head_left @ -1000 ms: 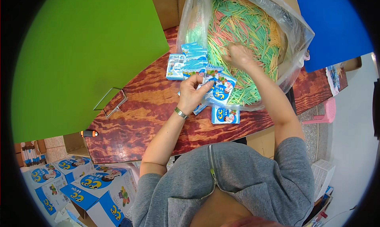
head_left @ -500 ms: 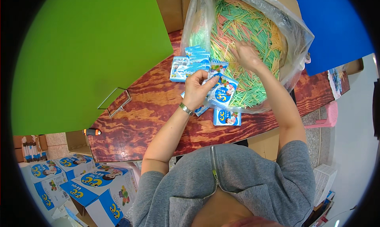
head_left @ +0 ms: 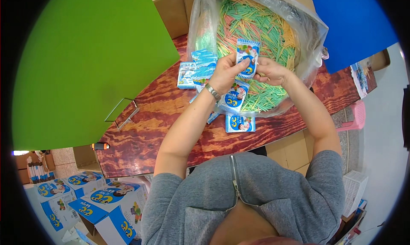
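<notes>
blue-and-white packet (head_left: 247,57), thin, light and crinkly, sits pinched between left hand (head_left: 226,72) fingers and right hand (head_left: 270,70), which seems to grip its edge; best held by the rims.

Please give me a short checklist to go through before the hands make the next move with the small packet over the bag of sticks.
1. Packet held: ok. The left hand pinches the blue and white packet from the side, upright.
2. Right hand at the packet: ok, it touches the right edge.
3. Packet mouth open: cannot tell; the top edge is too small to read.
4. Sticks in the right hand: cannot tell; the fingers hide the palm.
5. Sticks within reach: ok, the clear bag lies open right under both hands.
6. Spare packets near: ok, a pile lies on the wooden table beside the left wrist.
</notes>
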Tool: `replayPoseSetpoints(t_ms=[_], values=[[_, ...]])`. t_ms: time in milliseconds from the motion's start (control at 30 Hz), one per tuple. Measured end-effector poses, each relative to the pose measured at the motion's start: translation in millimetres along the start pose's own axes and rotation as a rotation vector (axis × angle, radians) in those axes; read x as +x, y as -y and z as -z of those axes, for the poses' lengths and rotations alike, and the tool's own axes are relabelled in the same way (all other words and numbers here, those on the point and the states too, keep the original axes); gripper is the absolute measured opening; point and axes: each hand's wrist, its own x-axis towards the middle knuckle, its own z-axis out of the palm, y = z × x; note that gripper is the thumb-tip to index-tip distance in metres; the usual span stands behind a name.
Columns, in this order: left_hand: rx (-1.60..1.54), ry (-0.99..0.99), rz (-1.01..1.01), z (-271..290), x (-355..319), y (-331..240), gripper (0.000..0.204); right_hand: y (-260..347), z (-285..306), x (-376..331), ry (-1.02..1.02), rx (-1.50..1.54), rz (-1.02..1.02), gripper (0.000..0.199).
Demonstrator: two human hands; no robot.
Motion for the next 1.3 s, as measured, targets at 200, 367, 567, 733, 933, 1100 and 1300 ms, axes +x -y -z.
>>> replayPoseSetpoints(t_ms=[200,367,567,733,933,1100,1300], values=[[0.41,-0.329,-0.338,23.5,-28.7,-1.9,0.02,46.0,-32.5,-32.4,-0.142,-0.599,0.005,0.027],[0.901,-0.498,-0.45,24.7,-48.4,0.4,0.025,91.1,-57.2,-42.5,-0.143,-1.292,0.311,0.03],[0.948,-0.525,-0.513,24.6,-55.0,-0.7,0.023,111.3,-91.6,-36.0,-0.109,-1.663,0.415,0.03],[0.86,-0.534,-0.474,31.4,-55.3,2.7,0.021,115.8,-101.1,-28.7,-0.017,-1.798,0.364,0.028],[0.947,-0.527,-0.53,27.0,-60.3,-5.8,0.021,127.0,-120.4,-24.5,0.092,-1.991,0.289,0.031],[1.08,-0.523,-0.665,24.9,-61.6,-9.7,0.023,133.2,-126.8,-11.6,0.22,-2.121,0.208,0.03],[1.141,-0.491,-0.65,23.4,-64.9,-13.1,0.019,140.6,-151.7,-6.7,0.25,-2.233,0.047,0.032]])
